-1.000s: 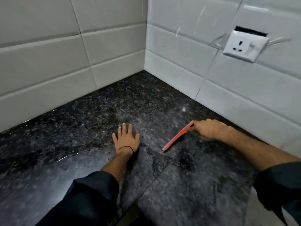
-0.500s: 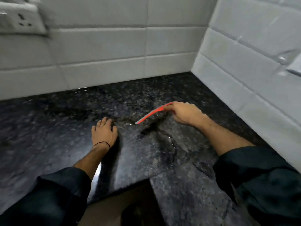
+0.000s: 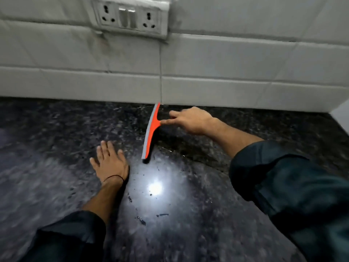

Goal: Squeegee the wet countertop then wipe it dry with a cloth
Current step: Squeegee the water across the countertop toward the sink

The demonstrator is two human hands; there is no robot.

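Mid-stroke on a dark speckled granite countertop (image 3: 56, 129): right hand (image 3: 190, 121) closed on the short handle of an orange squeegee (image 3: 151, 131), index finger stretched along the stem, the rest of the grip hidden behind the hand. Blade standing nearly front to back, far tip close under the white tiled wall (image 3: 226, 59), near tip resting on the stone just right of the left hand (image 3: 110, 162). Left hand spread flat and empty on the counter, palm down, a thin dark band at the wrist, holding nothing, seemingly a brace. Judged by the surface, squeegeeing only partly done: droplets and short streaks scattered across the glossy patch around a bright lamp reflection (image 3: 154, 188) nearer the camera, and a thin line of water trailing right of the blade's near end. Hard to tell through blur how wet the far left of the counter is. Drying pass apparently not yet begun; no cloth anywhere in view. By count: one squeegee, two hands, two dark sleeves, one switch plate (image 3: 130, 17) on the wall above carrying two sockets and a pair of switches between them. No other tools on the counter.
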